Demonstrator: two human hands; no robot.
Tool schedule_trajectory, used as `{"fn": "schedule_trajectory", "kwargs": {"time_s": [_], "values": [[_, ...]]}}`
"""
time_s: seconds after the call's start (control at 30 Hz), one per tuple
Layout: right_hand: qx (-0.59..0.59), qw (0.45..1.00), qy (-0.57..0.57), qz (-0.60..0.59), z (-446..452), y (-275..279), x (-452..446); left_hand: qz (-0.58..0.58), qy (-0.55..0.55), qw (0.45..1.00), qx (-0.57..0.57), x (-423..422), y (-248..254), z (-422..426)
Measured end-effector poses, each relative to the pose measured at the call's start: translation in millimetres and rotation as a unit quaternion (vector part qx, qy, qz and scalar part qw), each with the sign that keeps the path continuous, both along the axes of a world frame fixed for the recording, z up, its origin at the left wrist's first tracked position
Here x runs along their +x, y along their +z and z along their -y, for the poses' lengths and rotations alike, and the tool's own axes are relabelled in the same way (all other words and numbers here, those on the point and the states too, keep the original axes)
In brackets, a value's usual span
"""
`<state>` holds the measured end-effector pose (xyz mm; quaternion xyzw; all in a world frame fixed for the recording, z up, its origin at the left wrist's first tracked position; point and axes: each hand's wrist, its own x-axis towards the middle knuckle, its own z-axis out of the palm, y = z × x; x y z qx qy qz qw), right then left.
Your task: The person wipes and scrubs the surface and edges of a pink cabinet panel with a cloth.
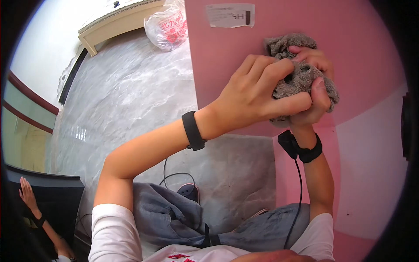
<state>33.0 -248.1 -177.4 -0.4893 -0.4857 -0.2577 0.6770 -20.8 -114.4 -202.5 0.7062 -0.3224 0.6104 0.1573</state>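
Note:
A crumpled grey towel [295, 85] is bunched between both hands above the pink surface [235, 48]. My left hand [257, 87] grips it from the left, with curled fingers on top and the thumb pressed along its lower side. On the right, my right hand [321, 102] is wrapped round the same towel, its thumb upright against the folds. Part of the towel sticks out beyond the fingers at the top. Whether the towel touches the surface is hard to tell. A black band sits on each wrist.
A white label [230, 15] is stuck on the pink surface. Behind it, a plastic bag [166, 26] lies on the grey marbled floor [131, 87] beside a wooden bench [113, 26]. A black cable [299, 192] hangs from the right wrist. At lower left, a hand [28, 194] shows against a dark panel.

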Motion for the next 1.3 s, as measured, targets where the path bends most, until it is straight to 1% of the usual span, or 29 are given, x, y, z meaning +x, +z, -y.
{"fn": "schedule_trajectory", "kwargs": {"time_s": [0.07, 0.1, 0.17, 0.2, 0.27, 0.3, 0.4, 0.47, 0.53, 0.57, 0.6, 0.63, 0.67, 0.7, 0.8, 0.83, 0.87, 0.93, 0.97, 1.0, 1.03, 1.07, 1.1, 1.2, 1.23, 1.3], "values": [[0.003, 0.999, 0.040, 0.026, -15, 2, -1, 0.011, 0.025, 1.000, -0.014, -7, -1, -10], [0.005, 0.999, 0.043, 0.026, -24, 3, -5, 0.024, 0.046, 0.998, -0.030, -10, -1, -16], [-0.035, 0.998, 0.047, 0.039, -40, 2, -10, 0.042, 0.052, 0.997, -0.031, -12, -6, -32], [-0.032, 0.997, 0.050, 0.039, -48, 0, -10, 0.061, 0.057, 0.996, -0.036, -12, -9, -41], [-0.046, 0.993, 0.052, 0.093, -65, -3, -8, 0.047, 0.066, 0.996, -0.029, -19, -17, -60], [0.015, 0.992, 0.088, 0.093, -79, -1, -9, 0.054, 0.075, 0.995, -0.023, -22, -17, -69], [-0.012, 0.988, 0.096, 0.121, -98, -5, -9, 0.056, 0.080, 0.995, -0.020, -30, -26, -89], [-0.006, 0.989, 0.091, 0.116, -108, -8, -13, 0.036, 0.081, 0.995, -0.042, -36, -35, -97], [-0.026, 0.990, 0.069, 0.120, -111, -8, -15, 0.047, 0.072, 0.995, -0.043, -33, -43, -100], [-0.038, 0.988, 0.054, 0.141, -110, -8, -13, 0.032, 0.071, 0.995, -0.059, -34, -47, -97], [-0.040, 0.987, 0.056, 0.144, -105, -8, -12, 0.017, 0.071, 0.995, -0.075, -37, -50, -93], [-0.075, 0.985, 0.048, 0.147, -99, -11, -12, -0.001, 0.067, 0.995, -0.069, -40, -54, -89], [-0.110, 0.981, 0.040, 0.154, -92, -13, -11, 0.013, 0.041, 0.997, -0.070, -34, -61, -85], [-0.148, 0.977, 0.023, 0.150, -82, -14, -13, -0.019, 0.031, 0.998, -0.057, -33, -69, -82], [-0.179, 0.972, 0.007, 0.151, -56, -26, -10, -0.096, -0.014, 0.995, -0.001, -28, -83, -73], [-0.193, 0.971, 0.004, 0.141, -45, -29, -9, -0.073, -0.005, 0.997, -0.010, -25, -79, -61], [-0.201, 0.967, -0.001, 0.155, -36, -27, -9, -0.058, -0.008, 0.998, -0.018, -21, -76, -52], [-0.202, 0.974, -0.005, 0.102, -19, -21, -4, -0.139, -0.033, 0.990, -0.005, -8, -72, -36], [-0.206, 0.973, -0.012, 0.103, -10, -17, 2, -0.108, -0.040, 0.993, 0.009, 1, -65, -27], [-0.185, 0.978, -0.015, 0.096, 0, -19, 3, -0.108, -0.050, 0.993, 0.009, 4, -62, -18], [-0.164, 0.982, -0.019, 0.087, 11, -18, 7, -0.100, -0.062, 0.993, 0.003, 10, -56, -7], [-0.167, 0.982, -0.031, 0.078, 22, -16, 8, -0.093, -0.074, 0.993, -0.002, 17, -52, 6], [-0.156, 0.985, -0.049, 0.062, 34, -13, 8, -0.082, -0.103, 0.991, -0.032, 28, -49, 22], [-0.136, 0.986, -0.084, 0.040, 71, -9, 19, -0.075, -0.142, 0.985, -0.058, 47, -38, 63], [-0.131, 0.987, -0.094, 0.017, 83, -10, 24, -0.092, -0.142, 0.985, -0.043, 52, -36, 73], [-0.125, 0.986, -0.113, -0.008, 104, -10, 30, -0.093, -0.149, 0.983, -0.053, 57, -31, 94]]}}
